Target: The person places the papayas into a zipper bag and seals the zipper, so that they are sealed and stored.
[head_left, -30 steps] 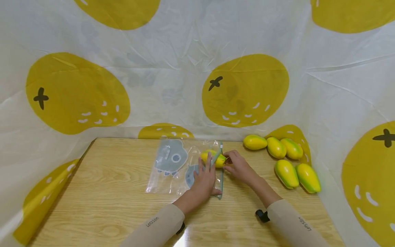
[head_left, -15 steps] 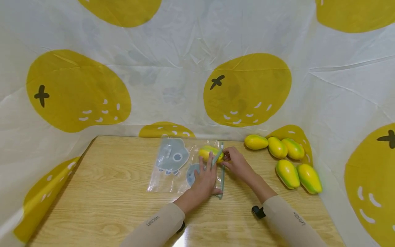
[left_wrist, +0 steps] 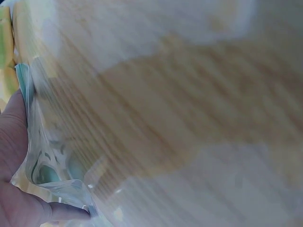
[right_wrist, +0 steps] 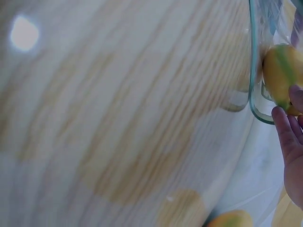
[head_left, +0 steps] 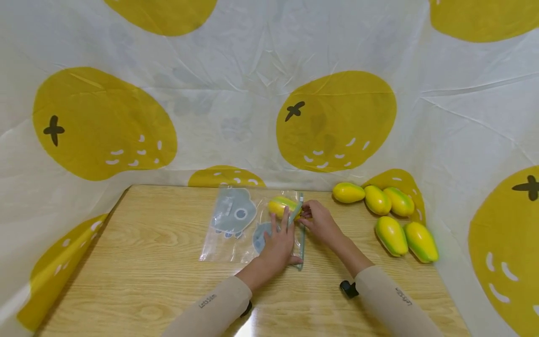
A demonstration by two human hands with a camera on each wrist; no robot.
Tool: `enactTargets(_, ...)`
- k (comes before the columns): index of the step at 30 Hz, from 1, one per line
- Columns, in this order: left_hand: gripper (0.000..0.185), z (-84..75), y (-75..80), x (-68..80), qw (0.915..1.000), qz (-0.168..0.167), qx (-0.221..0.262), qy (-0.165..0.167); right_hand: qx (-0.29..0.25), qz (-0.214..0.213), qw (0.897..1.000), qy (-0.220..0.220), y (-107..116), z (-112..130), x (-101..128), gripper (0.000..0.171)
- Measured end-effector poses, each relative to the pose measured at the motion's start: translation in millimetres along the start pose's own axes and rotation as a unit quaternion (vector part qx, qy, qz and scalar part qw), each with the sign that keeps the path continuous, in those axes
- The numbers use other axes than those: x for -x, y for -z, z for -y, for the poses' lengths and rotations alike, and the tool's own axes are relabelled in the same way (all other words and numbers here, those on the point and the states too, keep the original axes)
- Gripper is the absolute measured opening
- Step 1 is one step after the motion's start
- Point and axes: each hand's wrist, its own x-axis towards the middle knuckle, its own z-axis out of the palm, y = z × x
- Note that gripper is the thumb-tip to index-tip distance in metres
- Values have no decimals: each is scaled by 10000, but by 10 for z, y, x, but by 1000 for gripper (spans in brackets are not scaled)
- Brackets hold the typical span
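Note:
A clear zip bag (head_left: 233, 224) printed with grey-blue cartoon shapes lies flat on the wooden table (head_left: 147, 267). My left hand (head_left: 281, 236) rests on the bag near its mouth and holds the green zip rim (head_left: 301, 234) up, thumb under the edge. In the left wrist view the bag's edge (left_wrist: 45, 156) sits between palm and thumb of the left hand (left_wrist: 21, 198). A yellow-green fruit (head_left: 282, 206) lies mostly inside the mouth. My right hand (head_left: 315, 219) grips its outer end. The right wrist view shows the fruit (right_wrist: 279, 75) behind the rim, fingertips (right_wrist: 286, 132) on it.
Several more yellow-green fruits (head_left: 393, 215) lie in a cluster at the table's far right. A white cloth with big yellow prints (head_left: 337, 121) walls the table at the back and sides. A small black wrist mount (head_left: 347, 288) shows by the right sleeve.
The fruit has moved left, deeper into the bag's mouth, and my right hand followed it. My left hand has stayed on the bag.

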Motion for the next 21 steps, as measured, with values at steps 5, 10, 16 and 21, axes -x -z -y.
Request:
enactTargets(5,125,2,17,2,9999,84,74,-5,158,139,9995,-250,144,5,79,42)
enactTargets(10,123,4,35,10,9996,147,219,36,550,220,9971,-476,423,-40,202,51)
enactTargets(16,123,5,64,1,9995,130,275,98,980,44,9920,-798,888,-157,417,65)
enactTargets(21,125,3,50,7,9997,166,185,71,1233,-168,9859,-1119,1259,-325,687,73)
